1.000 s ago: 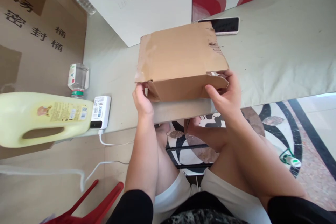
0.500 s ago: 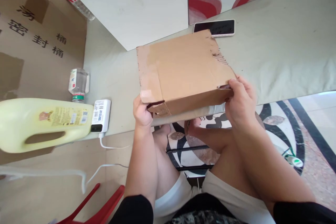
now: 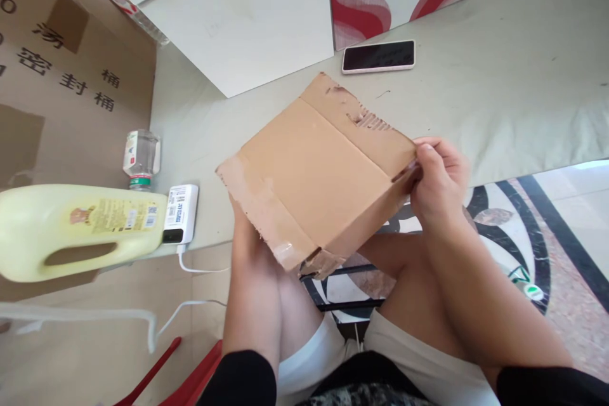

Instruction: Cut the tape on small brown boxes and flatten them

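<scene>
Gripping the right corner of the cardboard box in the right hand, thumb on top and fingers curled behind, close to the torn edge. Cannot tell the state of the left hand, now out of sight under the box beyond the left wrist; half a second ago, plainly holding the near left corner. Probably propping from underneath, to judge by the direction of the left forearm, and so leaving the turning mostly to the right. Since then, swung at the left end toward the lap, from nearly square to a diagonal across the front edge of the table, with one corner jutting over the thighs. No longer overlapping the phone, just short of the red-and-white carton. Well apart from the power bank and yellow jug at far left.
</scene>
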